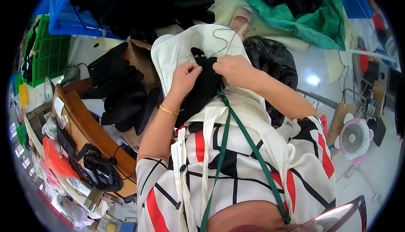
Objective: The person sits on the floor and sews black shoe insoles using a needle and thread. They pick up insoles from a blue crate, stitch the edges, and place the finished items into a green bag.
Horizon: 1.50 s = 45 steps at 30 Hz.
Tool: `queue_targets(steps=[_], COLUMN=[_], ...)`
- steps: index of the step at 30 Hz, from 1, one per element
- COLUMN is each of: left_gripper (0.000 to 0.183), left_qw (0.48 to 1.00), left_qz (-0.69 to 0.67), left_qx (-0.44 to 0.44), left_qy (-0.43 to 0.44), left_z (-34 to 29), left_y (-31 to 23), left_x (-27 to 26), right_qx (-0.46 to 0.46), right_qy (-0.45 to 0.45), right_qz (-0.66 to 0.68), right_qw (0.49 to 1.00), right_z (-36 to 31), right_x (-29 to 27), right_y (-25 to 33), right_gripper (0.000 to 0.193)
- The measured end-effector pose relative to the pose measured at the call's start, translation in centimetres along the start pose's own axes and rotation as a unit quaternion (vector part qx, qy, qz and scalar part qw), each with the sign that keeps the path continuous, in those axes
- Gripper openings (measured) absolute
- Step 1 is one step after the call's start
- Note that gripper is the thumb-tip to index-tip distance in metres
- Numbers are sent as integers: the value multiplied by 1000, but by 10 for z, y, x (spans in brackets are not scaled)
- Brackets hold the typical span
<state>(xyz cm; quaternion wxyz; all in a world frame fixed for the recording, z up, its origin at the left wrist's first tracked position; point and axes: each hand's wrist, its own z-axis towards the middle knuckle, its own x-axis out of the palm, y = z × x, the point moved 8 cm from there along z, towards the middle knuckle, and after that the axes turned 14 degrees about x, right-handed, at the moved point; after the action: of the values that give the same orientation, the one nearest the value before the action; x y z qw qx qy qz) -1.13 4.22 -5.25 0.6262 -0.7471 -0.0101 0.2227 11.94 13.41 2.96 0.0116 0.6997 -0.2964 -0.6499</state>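
One black fabric piece (201, 87) lies across the white apron (175, 48) on the lap. Left hand (185, 76): thumb and fingertips closed together at its left edge, can't tell what's between them; right hand (234, 69) pinches its far right edge, fingers curled in. Beyond: black pile (143, 4) far left, green bag (310, 33) far right.

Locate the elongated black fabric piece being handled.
In the head view, the elongated black fabric piece lies just above centre, over the white cloth apron on the person's lap, between the bare left hand and the bare right hand.
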Motion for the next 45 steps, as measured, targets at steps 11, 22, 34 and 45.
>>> queue_targets(steps=[11, 22, 34, 45], left_gripper=[15, 13, 13, 13], left_qw=[986, 974, 969, 971], left_qz=[-141, -195, -213, -204], left_qx=[-91, -116, -121, -124], left_qy=[11, 1, -4, -5], left_z=[-3, -7, -6, -5], left_y=[16, 27, 25, 20], left_x=[7, 9, 9, 6], right_qx=[219, 205, 130, 146], right_qy=[231, 240, -7, 4], right_qz=[-31, 140, 11, 3], right_qw=[947, 938, 991, 989], right_z=[-25, -54, 9, 19], right_x=[34, 9, -9, -1], right_y=[-2, -6, 22, 22], right_gripper=[50, 19, 19, 17])
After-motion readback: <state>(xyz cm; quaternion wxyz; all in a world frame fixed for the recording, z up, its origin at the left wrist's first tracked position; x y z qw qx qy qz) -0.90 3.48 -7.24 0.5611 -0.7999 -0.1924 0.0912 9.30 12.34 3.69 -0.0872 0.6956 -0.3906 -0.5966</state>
